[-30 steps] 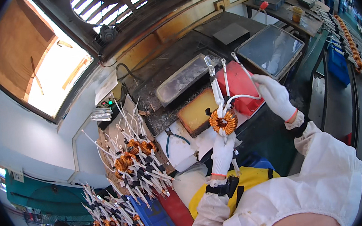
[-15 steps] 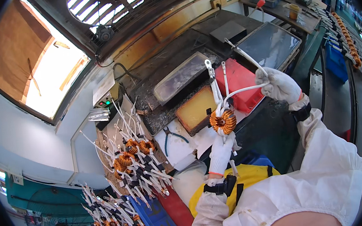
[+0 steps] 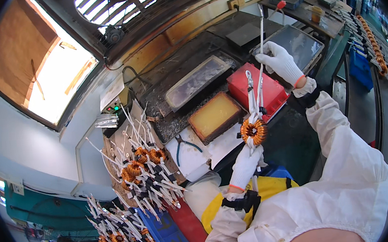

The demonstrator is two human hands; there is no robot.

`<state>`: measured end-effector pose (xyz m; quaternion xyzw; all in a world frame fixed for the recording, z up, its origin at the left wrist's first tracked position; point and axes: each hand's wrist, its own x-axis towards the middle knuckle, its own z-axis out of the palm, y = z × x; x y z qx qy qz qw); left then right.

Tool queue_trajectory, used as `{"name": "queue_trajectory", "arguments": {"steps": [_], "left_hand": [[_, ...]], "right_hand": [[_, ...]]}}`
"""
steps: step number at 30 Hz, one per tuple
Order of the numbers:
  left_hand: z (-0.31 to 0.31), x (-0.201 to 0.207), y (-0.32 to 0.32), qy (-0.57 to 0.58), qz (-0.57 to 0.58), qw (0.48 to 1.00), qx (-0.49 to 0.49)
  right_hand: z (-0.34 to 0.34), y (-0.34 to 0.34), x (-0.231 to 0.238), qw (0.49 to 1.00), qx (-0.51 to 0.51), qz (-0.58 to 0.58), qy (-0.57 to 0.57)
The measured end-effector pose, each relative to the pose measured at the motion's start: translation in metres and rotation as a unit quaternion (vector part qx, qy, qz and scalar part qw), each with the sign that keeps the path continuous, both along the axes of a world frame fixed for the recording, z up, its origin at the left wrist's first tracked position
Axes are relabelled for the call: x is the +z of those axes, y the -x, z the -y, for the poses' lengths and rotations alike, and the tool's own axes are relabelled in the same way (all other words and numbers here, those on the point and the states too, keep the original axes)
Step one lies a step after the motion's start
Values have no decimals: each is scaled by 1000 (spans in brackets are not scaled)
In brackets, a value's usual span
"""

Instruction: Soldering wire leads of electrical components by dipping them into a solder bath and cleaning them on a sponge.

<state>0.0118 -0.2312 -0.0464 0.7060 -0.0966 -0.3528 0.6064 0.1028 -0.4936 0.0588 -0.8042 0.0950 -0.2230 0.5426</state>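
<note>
A copper-wound toroidal coil (image 3: pixel 253 132) with white sleeved leads stands upright above my gloved left hand (image 3: pixel 246 163). That hand is closed around the leads just below the ring. From the top of the coil rises one long white lead (image 3: pixel 261 40), nearly straight. My gloved right hand (image 3: pixel 280 60) pinches this lead partway up, its thumb and fingers pressed together. Beside it, a shorter lead ends in a metal ring terminal (image 3: pixel 248 74). Some of the left fingers are hidden behind the coil's lower leads.
Behind the coil are a red box (image 3: pixel 242 86), a square pan of yellowish material (image 3: pixel 214 117) and a long grey-topped tray (image 3: pixel 197 81). Pliers (image 3: pixel 185 147) lie on white paper. Finished-looking coils (image 3: pixel 135 168) pile up at left, above a blue crate (image 3: pixel 165 235).
The coil and my left hand have shifted right. My right hand has moved up and left, and the long lead, formerly bent sideways, now points upward.
</note>
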Motion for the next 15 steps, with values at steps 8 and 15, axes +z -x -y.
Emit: {"name": "queue_trajectory", "arguments": {"steps": [8, 15], "left_hand": [[-37, 25, -16, 170, -37, 983, 52], [-116, 21, -33, 100, 60, 947, 298]], "right_hand": [[-5, 21, -8, 998, 51, -25, -11], [-29, -10, -74, 990, 104, -22, -91]]}}
